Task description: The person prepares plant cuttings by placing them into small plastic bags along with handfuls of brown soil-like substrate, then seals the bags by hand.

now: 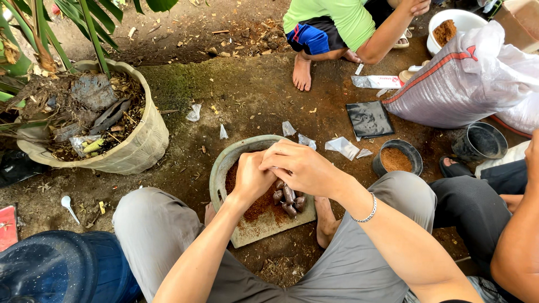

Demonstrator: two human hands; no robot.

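My left hand [251, 178] and my right hand [300, 165] are pressed together, fingers curled, over a grey-green scoop-shaped tray [220, 168] on the dirt ground between my knees. Both pinch a small pale thing that is mostly hidden by the fingers. The tray holds reddish-brown powder [257, 206] and several dark brown oval pods [287, 197], which lie just under my hands. A silver bracelet [368, 212] sits on my right wrist.
A big planter [143, 140] with debris stands at left. Small clear pouches [342, 147] and a black bag [369, 119] litter the ground. Black pots [396, 158], a white sack [466, 84] and a white bowl [457, 21] are at right. Other people squat at top [331, 25] and at right [505, 202].
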